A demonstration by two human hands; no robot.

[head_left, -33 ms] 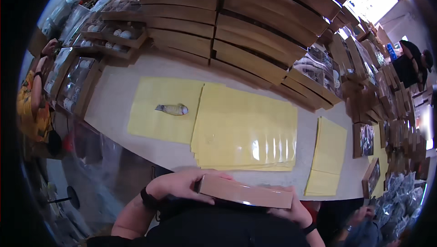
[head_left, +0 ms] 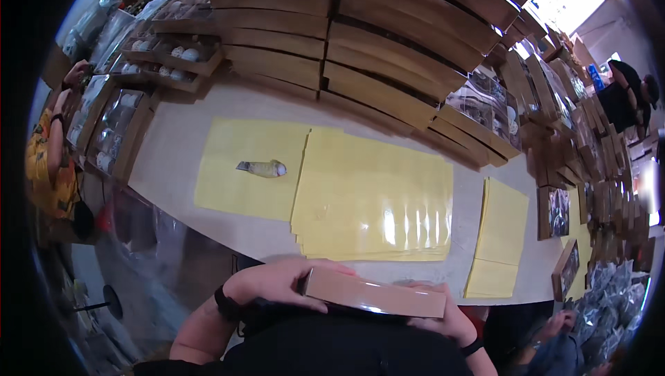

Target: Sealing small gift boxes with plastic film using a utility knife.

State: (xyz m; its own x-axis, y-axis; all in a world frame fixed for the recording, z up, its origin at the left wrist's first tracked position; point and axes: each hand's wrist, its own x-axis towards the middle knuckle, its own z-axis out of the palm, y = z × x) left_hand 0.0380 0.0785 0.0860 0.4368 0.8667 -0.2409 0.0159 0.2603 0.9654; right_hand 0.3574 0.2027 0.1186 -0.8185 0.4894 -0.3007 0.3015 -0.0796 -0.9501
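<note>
In front of my body I hold a flat brown cardboard box [head_left: 377, 293], its long side facing up. My left hand [head_left: 287, 284] grips the left end, thumb below and fingers along the far edge. At the right end my right hand [head_left: 443, 320] is closed round the corner. Beyond the box, on the table [head_left: 163, 133], lies a stack of glossy yellow sheets [head_left: 353, 189]. A separate yellow sheet [head_left: 228, 199] at its left carries a small greyish-yellow elongated thing [head_left: 262, 168] with a pale rounded end; I cannot make out its kind.
Stacked cardboard boxes [head_left: 277, 30] wall off the table's far side. Open boxes with pale round items [head_left: 183, 52] stand at the left. More yellow sheets [head_left: 495, 237] lie at the right. People work at the left [head_left: 52, 161], lower right [head_left: 554, 334] and far right [head_left: 627, 92].
</note>
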